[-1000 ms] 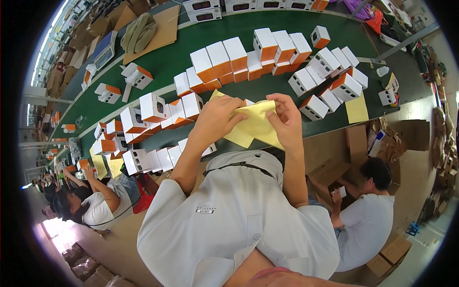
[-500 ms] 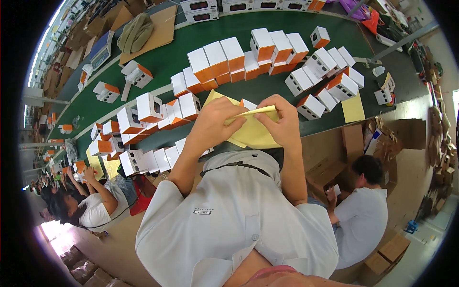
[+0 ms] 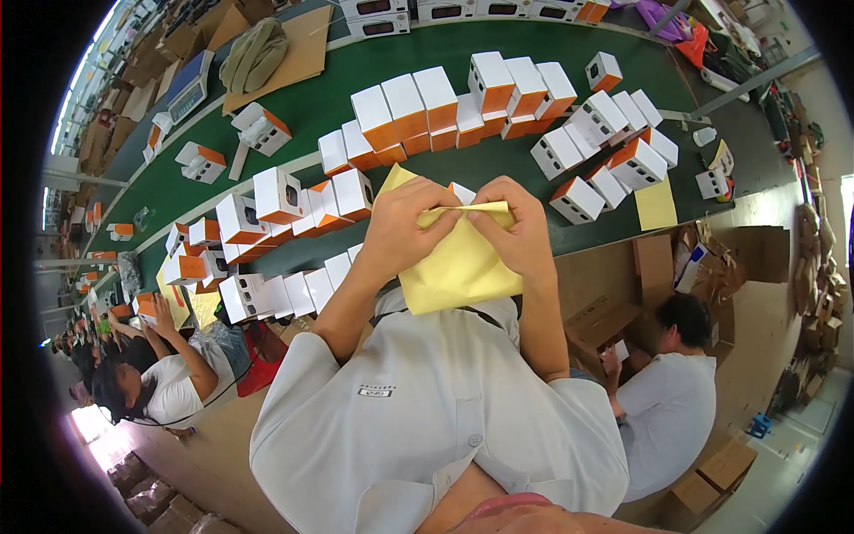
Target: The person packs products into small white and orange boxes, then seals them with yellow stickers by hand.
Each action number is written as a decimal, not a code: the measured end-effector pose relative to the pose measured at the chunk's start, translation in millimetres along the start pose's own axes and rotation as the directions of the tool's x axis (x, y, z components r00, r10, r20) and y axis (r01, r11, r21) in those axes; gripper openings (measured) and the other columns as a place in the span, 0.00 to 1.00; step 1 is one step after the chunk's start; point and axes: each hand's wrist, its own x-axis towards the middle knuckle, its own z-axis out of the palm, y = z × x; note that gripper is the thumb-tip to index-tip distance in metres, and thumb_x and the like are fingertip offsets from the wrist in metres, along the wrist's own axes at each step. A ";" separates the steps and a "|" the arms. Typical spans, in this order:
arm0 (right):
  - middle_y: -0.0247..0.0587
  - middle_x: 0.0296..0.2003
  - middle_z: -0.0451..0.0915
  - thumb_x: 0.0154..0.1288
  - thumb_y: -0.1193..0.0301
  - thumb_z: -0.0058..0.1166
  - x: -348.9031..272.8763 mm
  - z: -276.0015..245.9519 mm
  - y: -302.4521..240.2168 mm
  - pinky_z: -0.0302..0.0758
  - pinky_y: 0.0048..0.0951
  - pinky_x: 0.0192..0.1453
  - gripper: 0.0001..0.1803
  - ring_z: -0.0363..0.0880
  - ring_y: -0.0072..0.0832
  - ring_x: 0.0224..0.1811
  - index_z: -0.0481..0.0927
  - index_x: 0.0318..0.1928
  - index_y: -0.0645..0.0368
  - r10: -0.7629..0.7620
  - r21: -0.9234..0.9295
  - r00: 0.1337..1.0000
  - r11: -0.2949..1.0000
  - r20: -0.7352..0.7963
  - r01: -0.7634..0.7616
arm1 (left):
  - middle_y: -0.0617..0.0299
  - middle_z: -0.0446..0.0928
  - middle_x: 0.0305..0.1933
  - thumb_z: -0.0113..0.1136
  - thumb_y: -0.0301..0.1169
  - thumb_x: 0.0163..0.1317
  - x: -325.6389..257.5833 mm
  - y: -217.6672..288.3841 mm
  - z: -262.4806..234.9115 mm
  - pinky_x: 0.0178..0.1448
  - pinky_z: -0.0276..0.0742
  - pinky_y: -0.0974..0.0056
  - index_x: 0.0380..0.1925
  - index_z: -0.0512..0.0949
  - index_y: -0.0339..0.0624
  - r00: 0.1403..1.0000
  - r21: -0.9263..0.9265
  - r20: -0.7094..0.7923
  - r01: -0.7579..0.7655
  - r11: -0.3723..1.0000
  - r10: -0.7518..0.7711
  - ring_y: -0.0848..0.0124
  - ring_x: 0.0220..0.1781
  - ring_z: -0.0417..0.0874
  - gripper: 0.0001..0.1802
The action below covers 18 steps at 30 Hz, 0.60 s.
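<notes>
A yellow sheet of paper point(image 3: 458, 274) hangs down in front of my shirt, its upper edge pinched between both hands. My left hand point(image 3: 405, 222) is closed on that edge, thumb and fingers pressed together. Close beside it, my right hand point(image 3: 516, 227) pinches the same edge, and the thumbs nearly meet. More yellow paper shows behind my left hand. A small white box top point(image 3: 462, 193) peeks out between the hands. Beyond them, white and orange boxes point(image 3: 405, 109) stand in a row on the green table point(image 3: 356, 67).
More white and orange boxes line the left point(image 3: 277, 196) and right point(image 3: 598, 116). A yellow sheet point(image 3: 656, 206) lies near the table's right end. One person point(image 3: 667, 409) sits low at the right by open cartons point(image 3: 605, 320); another person point(image 3: 182, 378) works at the left.
The yellow paper has swung down and now hangs lower and flatter toward my waist. Both hands keep their pinch on its upper edge and have shifted only slightly.
</notes>
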 end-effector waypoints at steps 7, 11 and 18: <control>0.39 0.31 0.78 0.50 0.77 0.64 -1.6 1.2 0.8 0.72 0.26 0.41 0.08 0.78 0.28 0.34 0.81 0.33 0.62 -0.087 -0.024 0.996 0.996 -0.001 0.087 | 0.58 0.79 0.27 0.66 0.22 0.46 0.8 5.3 -0.9 0.37 0.74 0.64 0.27 0.81 0.36 1.000 0.050 0.000 -0.009 0.999 0.009 0.63 0.32 0.80 0.06; 0.39 0.31 0.79 0.49 0.78 0.64 -2.0 1.3 4.7 0.73 0.26 0.40 0.08 0.78 0.30 0.34 0.81 0.32 0.62 -0.127 0.027 0.991 0.991 -0.030 0.128 | 0.58 0.79 0.26 0.66 0.21 0.46 1.5 3.5 0.4 0.35 0.73 0.65 0.26 0.80 0.36 1.000 0.036 0.024 -0.019 0.999 0.018 0.64 0.31 0.80 0.06; 0.40 0.29 0.79 0.50 0.79 0.63 -5.1 1.2 0.6 0.73 0.26 0.38 0.06 0.79 0.31 0.32 0.80 0.31 0.62 -0.192 -0.042 0.981 0.981 -0.037 0.190 | 0.58 0.78 0.25 0.66 0.22 0.47 -3.5 5.4 4.3 0.32 0.71 0.66 0.25 0.80 0.36 1.000 -0.018 -0.003 0.003 1.000 -0.003 0.65 0.27 0.79 0.05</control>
